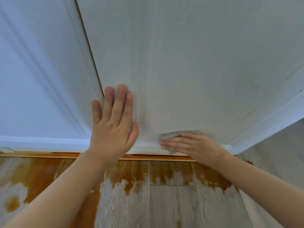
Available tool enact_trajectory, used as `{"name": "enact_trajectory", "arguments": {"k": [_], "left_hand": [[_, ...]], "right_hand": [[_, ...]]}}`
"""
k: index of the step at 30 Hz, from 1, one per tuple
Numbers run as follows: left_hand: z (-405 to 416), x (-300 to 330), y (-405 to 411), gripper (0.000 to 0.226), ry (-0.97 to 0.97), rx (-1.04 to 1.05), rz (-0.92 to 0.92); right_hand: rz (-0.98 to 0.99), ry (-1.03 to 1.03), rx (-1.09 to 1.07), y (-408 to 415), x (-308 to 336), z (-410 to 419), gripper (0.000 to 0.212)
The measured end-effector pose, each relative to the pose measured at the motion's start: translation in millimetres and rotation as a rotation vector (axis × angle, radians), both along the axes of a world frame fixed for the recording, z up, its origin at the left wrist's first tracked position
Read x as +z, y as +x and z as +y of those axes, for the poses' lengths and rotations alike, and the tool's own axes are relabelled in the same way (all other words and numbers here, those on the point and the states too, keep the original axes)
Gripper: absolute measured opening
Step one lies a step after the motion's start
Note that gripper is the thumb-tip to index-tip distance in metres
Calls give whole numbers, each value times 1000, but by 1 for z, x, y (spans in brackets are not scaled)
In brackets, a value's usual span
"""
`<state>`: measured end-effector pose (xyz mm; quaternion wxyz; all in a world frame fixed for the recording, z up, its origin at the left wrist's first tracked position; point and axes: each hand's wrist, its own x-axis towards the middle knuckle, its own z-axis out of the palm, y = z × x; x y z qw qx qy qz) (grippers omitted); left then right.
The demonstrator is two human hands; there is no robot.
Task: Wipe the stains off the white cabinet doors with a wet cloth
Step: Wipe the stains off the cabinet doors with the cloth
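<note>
Below my arms runs the wooden plank floor (pixel 171 204), its grey boards blotched with orange-brown patches that thicken toward the orange strip (pixel 49 155) where the floor meets the base of the white cabinet (pixel 189 63).

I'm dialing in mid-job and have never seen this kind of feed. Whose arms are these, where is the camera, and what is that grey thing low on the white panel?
There is no machine here: these are a person's two bare arms, seen from one wide-angle camera worn on their head, looking forward and down. That is why the picture bends at the edges.

The big pale surface is a white cabinet door, running down to a worn wooden floor with orange-brown patches.

The left hand lies flat and open on the door, fingers straight, holding nothing.

The right hand presses a folded grey cloth against the bottom of the door with straight fingers, near the lower trim. It is the wiping cloth; whether it is wet I cannot tell.

I cannot make out clear stains on the door.
</note>
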<state>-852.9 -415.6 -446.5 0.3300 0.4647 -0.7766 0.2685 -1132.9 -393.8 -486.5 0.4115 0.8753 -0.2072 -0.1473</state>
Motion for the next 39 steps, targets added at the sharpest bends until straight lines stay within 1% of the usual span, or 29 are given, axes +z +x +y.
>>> {"name": "enact_trajectory", "arguments": {"k": [3,5,6,9,11,13,16,17,20,22,24,25,27,29,31,32,33,34,35,37,39], "left_hand": [[7,2,0,74,33,12,-9],[13,4,1,72,51,23,-22],[17,6,1,71,61,24,-26],[26,18,2,67,104,-7,-1],[35,36,3,64,101,-43,21],[37,56,4,62,78,-72,19],[33,95,6,63,17,-76,18],[32,110,9,64,3,-64,22],[32,142,17,66,10,-22,74],[34,153,22,67,40,2,113],[34,155,27,67,62,14,121],[34,154,28,68,72,14,120],[34,149,30,69,97,8,118],[38,141,30,71,126,-4,102],[44,136,31,70,134,-22,73],[47,135,32,70,139,-34,66],[50,135,33,69,139,-48,65],[51,137,33,68,134,-65,70],[51,139,33,68,125,-82,75],[46,150,28,67,102,-116,86],[36,170,13,66,57,-172,101]], "right_hand": [[-11,-96,-9,-13,14,5,71],[-110,-85,-77,-13,29,9,62],[-167,-95,-92,-12,41,10,61],[-290,-217,-99,-7,84,8,58],[-430,-300,-111,3,119,8,57],[-575,-389,-144,17,154,5,60],[-770,-541,-196,38,217,0,61],[-847,-567,-219,47,241,0,61],[-1146,-523,-350,71,297,-6,62],[-1278,-540,-395,89,309,-10,61],[-1349,-579,-346,106,298,-13,60],[-1347,-585,-298,111,285,-16,60],[-1223,-558,-202,115,241,-20,60],[-945,-468,-120,106,182,-19,63],[-607,-370,-85,89,130,-13,75],[-474,-323,-91,81,113,-9,82],[-386,-307,-97,76,105,-6,85],[-347,-313,-94,72,107,-5,82],[-360,-317,-76,71,116,-6,75],[-518,-309,-47,74,151,-9,63],[-718,-347,-24,75,202,-11,60]]}}
